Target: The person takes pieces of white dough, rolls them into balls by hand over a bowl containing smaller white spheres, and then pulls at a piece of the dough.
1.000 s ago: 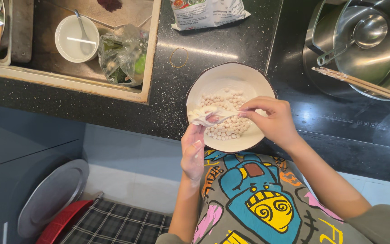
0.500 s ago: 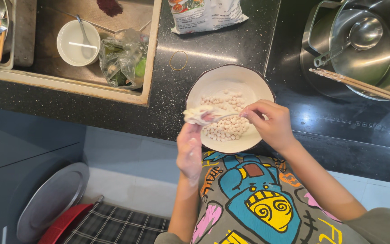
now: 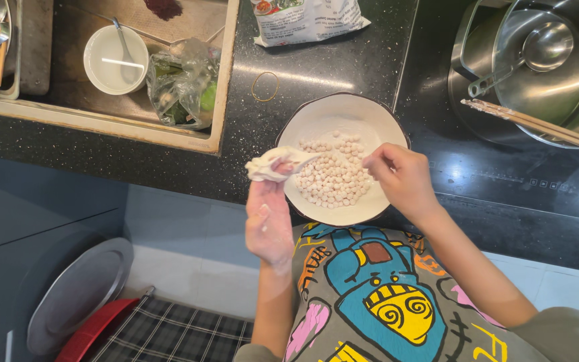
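The left hand (image 3: 269,224) sits just left of the frame's centre, raised with its fingers pointing towards the top of the picture and its pale, dusted back facing the camera. Its fingertips pinch something soft at their upper end. The bare left forearm runs straight down from it to the bottom edge. The right hand (image 3: 402,177) lies right of centre, knuckles up, fingers curled together and pointing left, thumb and forefinger closed in a small pinch. Its bare forearm slants down to the lower right corner, where a greyish sleeve begins.
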